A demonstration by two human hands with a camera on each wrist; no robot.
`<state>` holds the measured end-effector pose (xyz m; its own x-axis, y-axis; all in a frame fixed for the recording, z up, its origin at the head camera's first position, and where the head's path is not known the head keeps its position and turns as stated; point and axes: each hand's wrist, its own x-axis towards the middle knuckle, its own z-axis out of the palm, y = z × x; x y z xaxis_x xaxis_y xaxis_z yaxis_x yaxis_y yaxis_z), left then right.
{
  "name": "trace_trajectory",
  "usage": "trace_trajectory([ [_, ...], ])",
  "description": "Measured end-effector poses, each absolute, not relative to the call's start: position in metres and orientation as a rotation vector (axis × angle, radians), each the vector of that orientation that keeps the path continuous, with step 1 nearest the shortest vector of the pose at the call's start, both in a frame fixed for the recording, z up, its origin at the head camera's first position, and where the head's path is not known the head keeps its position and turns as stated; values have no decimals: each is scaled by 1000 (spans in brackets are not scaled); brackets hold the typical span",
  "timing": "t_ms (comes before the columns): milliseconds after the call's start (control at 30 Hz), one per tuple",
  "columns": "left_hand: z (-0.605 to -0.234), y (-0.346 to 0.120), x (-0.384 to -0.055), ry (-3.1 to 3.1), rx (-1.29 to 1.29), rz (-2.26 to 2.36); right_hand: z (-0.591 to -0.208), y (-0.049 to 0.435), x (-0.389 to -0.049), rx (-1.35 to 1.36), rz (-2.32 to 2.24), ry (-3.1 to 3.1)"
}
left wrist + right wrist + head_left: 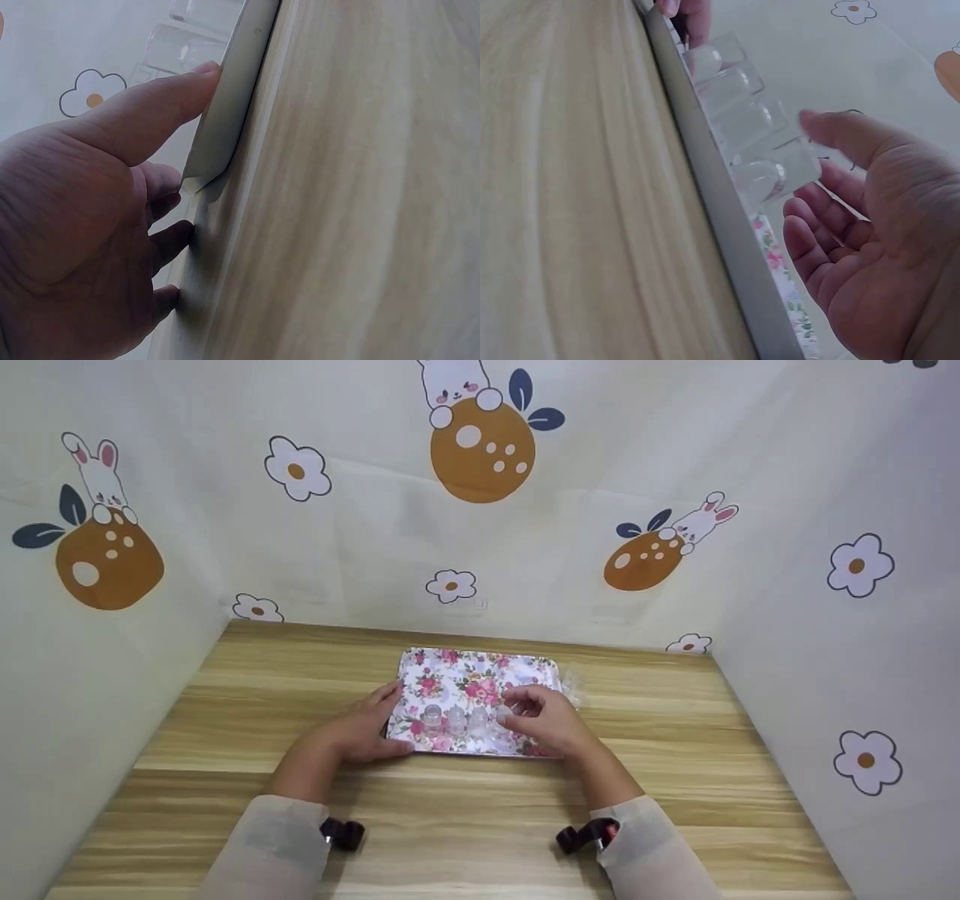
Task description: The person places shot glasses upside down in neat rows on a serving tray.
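Observation:
A floral tray (450, 675) lies on the wooden table, with several small clear cups (433, 718) in a row along its near side. My left hand (367, 727) holds the tray's left end; in the left wrist view the thumb (161, 105) rests on the rim and the other fingers are at the corner. Over the tray's right part is my right hand (551, 720), around the rightmost clear cup (780, 176). In the right wrist view its fingers are loosely bent beside that cup, and the thumb tip stands slightly apart from it.
Crinkled clear plastic (572, 688) lies just past the tray's right end. Printed cloth walls (360, 540) rise behind and on both sides of the wooden table (450, 817). Dark wrist devices (343, 835) stick out from both sleeves.

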<state>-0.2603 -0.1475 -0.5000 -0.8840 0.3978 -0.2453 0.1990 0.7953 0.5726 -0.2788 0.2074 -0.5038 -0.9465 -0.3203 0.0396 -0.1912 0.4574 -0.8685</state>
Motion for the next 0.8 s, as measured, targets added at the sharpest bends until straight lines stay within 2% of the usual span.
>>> trace_trajectory([
  [233,-501,-148,-261,2619,429,791,-491,221,-282,-342,-1726,2646],
  [800,-503,-148,-261,2625,461,800,-483,279,-299,17,-1914,2786],
])
